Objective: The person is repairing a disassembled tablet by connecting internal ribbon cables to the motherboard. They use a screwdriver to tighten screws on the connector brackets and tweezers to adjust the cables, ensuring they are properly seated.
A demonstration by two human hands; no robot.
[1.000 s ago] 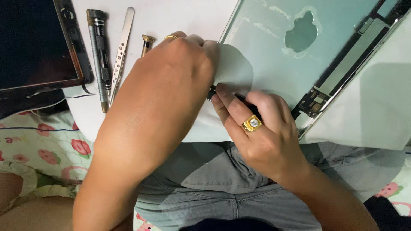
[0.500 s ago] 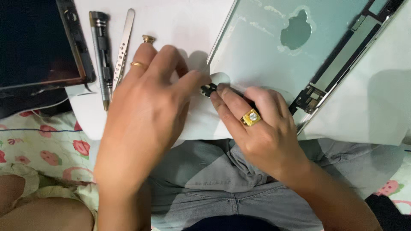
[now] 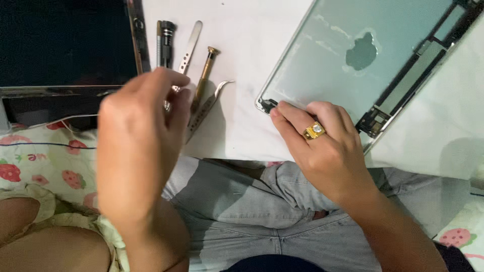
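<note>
Pinching the tablet shell corner, right hand; left hand hovers half-curled.

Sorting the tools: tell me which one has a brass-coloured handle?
The screwdriver, lying between the flat metal spudger and the curved tweezers; the others are silver or dark.

On the surface, the tablet shell lies right; the screwdriver, tweezers and metal spudger lie in the middle, and what looks like a screen panel lies left.
</note>
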